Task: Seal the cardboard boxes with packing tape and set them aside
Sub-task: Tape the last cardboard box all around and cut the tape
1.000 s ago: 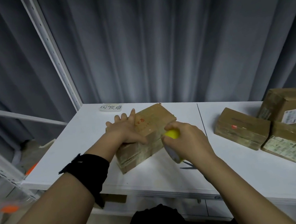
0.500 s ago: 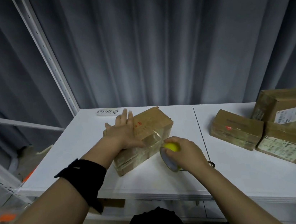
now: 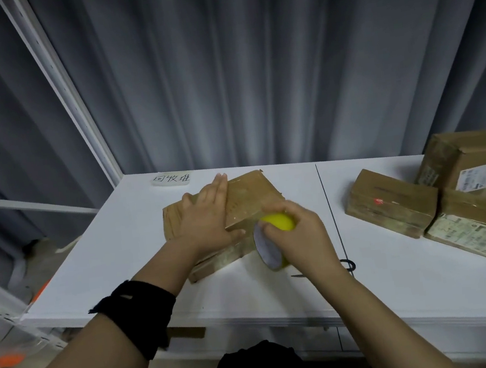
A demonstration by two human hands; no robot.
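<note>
A brown cardboard box (image 3: 249,197), wrapped in shiny tape, lies on the white table (image 3: 126,248) in front of me. My left hand (image 3: 209,216) presses flat on its top, fingers straight and pointing away from me. My right hand (image 3: 298,235) grips a roll of packing tape (image 3: 270,246) with a yellow core, held against the box's near right corner. The box's near right side is partly hidden by both hands.
Three taped boxes sit at the right: one (image 3: 389,203) nearer the middle, one (image 3: 472,224) at the front right, one (image 3: 480,163) behind. Black scissors (image 3: 346,264) lie under my right wrist. A small label (image 3: 172,179) lies by the back edge. Grey curtains hang behind.
My left hand flattened and slid along the box top. My right hand, with the tape roll, dipped to the table beside the box, then rose back to the box's near corner.
</note>
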